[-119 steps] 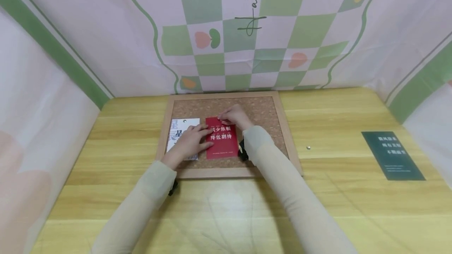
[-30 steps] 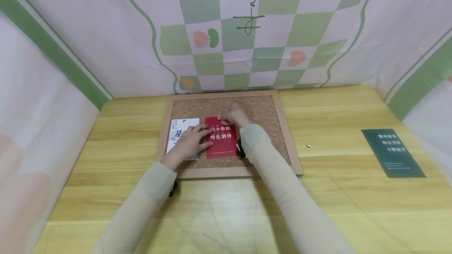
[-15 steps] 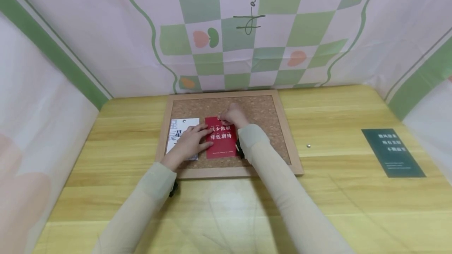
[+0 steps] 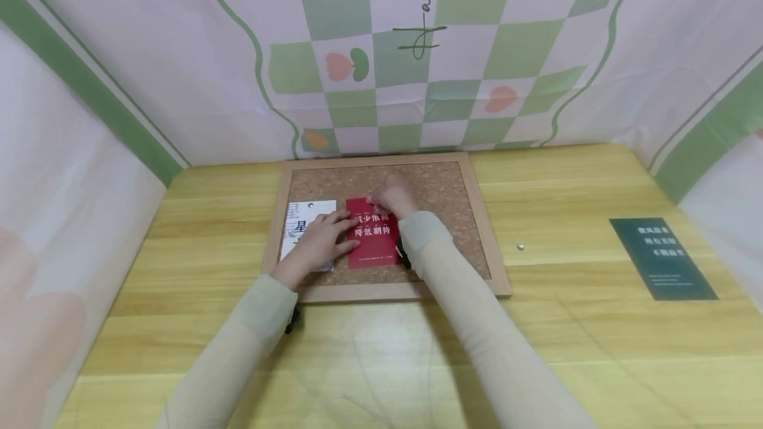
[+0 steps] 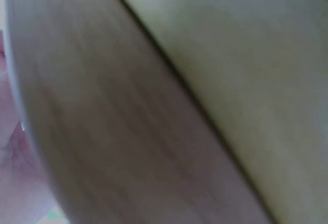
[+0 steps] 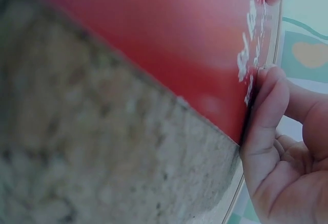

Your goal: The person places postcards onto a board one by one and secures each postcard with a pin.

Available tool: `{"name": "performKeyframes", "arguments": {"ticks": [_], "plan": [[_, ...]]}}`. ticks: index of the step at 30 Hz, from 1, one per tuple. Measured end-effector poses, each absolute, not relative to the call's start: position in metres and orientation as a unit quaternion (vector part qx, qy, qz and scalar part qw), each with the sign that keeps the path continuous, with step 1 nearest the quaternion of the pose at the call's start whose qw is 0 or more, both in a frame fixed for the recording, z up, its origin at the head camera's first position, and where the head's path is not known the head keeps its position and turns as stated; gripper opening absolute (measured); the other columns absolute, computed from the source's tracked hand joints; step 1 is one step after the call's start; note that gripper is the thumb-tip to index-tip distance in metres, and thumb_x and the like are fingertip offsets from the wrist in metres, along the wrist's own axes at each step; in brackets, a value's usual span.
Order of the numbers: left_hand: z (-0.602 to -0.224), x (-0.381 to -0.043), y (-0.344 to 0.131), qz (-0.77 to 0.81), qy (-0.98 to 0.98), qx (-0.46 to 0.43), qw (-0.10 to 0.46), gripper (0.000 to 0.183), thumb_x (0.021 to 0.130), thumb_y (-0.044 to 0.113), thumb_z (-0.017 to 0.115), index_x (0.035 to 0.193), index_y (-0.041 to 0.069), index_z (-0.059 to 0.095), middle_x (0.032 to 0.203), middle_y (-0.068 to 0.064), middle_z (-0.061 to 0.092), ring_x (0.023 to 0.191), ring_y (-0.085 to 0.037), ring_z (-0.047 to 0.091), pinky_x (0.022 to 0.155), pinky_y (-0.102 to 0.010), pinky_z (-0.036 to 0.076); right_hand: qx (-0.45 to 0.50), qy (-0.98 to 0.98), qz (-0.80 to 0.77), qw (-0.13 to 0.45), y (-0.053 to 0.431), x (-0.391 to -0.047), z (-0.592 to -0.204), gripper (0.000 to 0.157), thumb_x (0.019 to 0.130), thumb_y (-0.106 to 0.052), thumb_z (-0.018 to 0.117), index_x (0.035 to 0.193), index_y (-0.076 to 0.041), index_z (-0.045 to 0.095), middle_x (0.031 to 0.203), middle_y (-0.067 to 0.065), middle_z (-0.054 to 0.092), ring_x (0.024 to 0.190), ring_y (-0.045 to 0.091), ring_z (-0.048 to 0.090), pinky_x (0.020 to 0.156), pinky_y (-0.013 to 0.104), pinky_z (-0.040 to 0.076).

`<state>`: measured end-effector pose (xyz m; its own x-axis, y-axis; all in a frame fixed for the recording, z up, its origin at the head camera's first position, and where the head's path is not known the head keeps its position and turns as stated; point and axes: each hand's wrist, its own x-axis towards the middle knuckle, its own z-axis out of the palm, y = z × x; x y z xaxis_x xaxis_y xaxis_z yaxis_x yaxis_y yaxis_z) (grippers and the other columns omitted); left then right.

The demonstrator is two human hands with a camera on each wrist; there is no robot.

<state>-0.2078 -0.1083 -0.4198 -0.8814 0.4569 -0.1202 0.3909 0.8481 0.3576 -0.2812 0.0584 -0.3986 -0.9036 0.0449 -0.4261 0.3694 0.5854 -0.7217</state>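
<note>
A red card (image 4: 373, 253) with white characters lies on a framed corkboard (image 4: 438, 181). At its top edge my right hand (image 4: 396, 196) pinches a small silver thumbtack (image 4: 369, 199) between curled fingers. The right wrist view has that hand (image 6: 287, 152) at the card's edge, its fingertips close together and mostly covering the tack. My left hand (image 4: 320, 241) rests with extended fingers on the red card's left side, across a white card (image 4: 324, 206) with dark characters. Another silver tack (image 4: 310, 205) sits at the white card's top. Only part of the left hand (image 5: 20, 172) edges into the left wrist view.
A loose silver tack (image 4: 520, 247) lies on the wooden table (image 4: 560, 204) right of the board. Farther right is a dark green card (image 4: 663, 258). The board's wooden frame (image 4: 363, 292) forms a raised border. A patterned cloth (image 4: 346, 12) hangs behind the table.
My right wrist and sleeve have shifted slightly left, while the fingers stay at the red card's top edge. The left hand and cards hold their places.
</note>
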Motion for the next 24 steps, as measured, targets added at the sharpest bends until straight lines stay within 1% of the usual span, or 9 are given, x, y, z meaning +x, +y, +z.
{"name": "performKeyframes", "arguments": {"ticks": [3, 6, 10, 14, 17, 21, 24], "plan": [[-0.42, -0.208, -0.109, 0.165, 0.956, 0.223, 0.099, 0.054, 0.094, 0.039, 0.057, 0.141, 0.013, 0.048, 0.151, -0.014, 0.039, 0.134, -0.039, 0.04, 0.113, -0.052, 0.032, 0.125, 0.882, -0.414, 0.188, 0.057, -0.283, -0.4, 0.017, 0.089, -0.014, 0.067, 0.078, -0.001, 0.067, 0.051, 0.0, 0.053, 0.044, 0.007, 0.051, 0.045, 0.018, 0.047], [-0.421, -0.208, -0.109, 0.166, 0.956, 0.222, 0.099, 0.053, 0.094, 0.039, 0.057, 0.141, 0.014, 0.048, 0.151, -0.014, 0.039, 0.134, -0.039, 0.04, 0.114, -0.052, 0.032, 0.121, 0.88, -0.421, 0.185, 0.058, -0.284, -0.401, 0.016, 0.089, -0.013, 0.067, 0.081, 0.0, 0.067, 0.051, 0.0, 0.054, 0.044, 0.007, 0.052, 0.045, 0.018, 0.048], [-0.422, -0.208, -0.109, 0.166, 0.956, 0.224, 0.095, 0.053, 0.094, 0.039, 0.058, 0.14, 0.013, 0.048, 0.151, -0.014, 0.039, 0.134, -0.039, 0.04, 0.113, -0.052, 0.032, 0.122, 0.861, -0.458, 0.184, 0.061, -0.284, -0.403, 0.016, 0.089, -0.01, 0.067, 0.093, 0.005, 0.067, 0.054, 0.001, 0.055, 0.045, 0.007, 0.053, 0.045, 0.017, 0.049], [-0.422, -0.207, -0.108, 0.167, 0.955, 0.227, 0.093, 0.054, 0.094, 0.038, 0.058, 0.141, 0.013, 0.048, 0.151, -0.015, 0.039, 0.134, -0.039, 0.04, 0.113, -0.052, 0.033, 0.123, 0.839, -0.494, 0.191, 0.064, -0.28, -0.402, 0.019, 0.09, -0.01, 0.065, 0.1, 0.007, 0.065, 0.055, 0.001, 0.055, 0.045, 0.007, 0.054, 0.047, 0.017, 0.05], [-0.422, -0.207, -0.108, 0.168, 0.955, 0.226, 0.095, 0.054, 0.094, 0.038, 0.057, 0.141, 0.013, 0.048, 0.152, -0.014, 0.038, 0.135, -0.039, 0.04, 0.113, -0.052, 0.033, 0.12, 0.831, -0.509, 0.191, 0.066, -0.278, -0.401, 0.018, 0.089, -0.009, 0.066, 0.098, 0.007, 0.064, 0.055, 0.001, 0.055, 0.045, 0.007, 0.054, 0.047, 0.017, 0.05], [-0.42, -0.206, -0.108, 0.169, 0.955, 0.224, 0.095, 0.054, 0.094, 0.039, 0.058, 0.141, 0.013, 0.048, 0.152, -0.014, 0.039, 0.135, -0.039, 0.039, 0.113, -0.053, 0.033, 0.108, 0.823, -0.527, 0.184, 0.068, -0.276, -0.401, 0.013, 0.089, -0.008, 0.065, 0.09, 0.004, 0.062, 0.056, 0.0, 0.055, 0.045, 0.006, 0.055, 0.047, 0.016, 0.05], [-0.419, -0.206, -0.108, 0.167, 0.955, 0.223, 0.097, 0.055, 0.094, 0.039, 0.057, 0.141, 0.013, 0.047, 0.152, -0.014, 0.038, 0.135, -0.039, 0.039, 0.113, -0.053, 0.033, 0.092, 0.818, -0.537, 0.183, 0.069, -0.275, -0.402, 0.011, 0.089, -0.008, 0.064, 0.086, 0.002, 0.061, 0.056, -0.001, 0.056, 0.046, 0.006, 0.055, 0.048, 0.016, 0.05]]}}
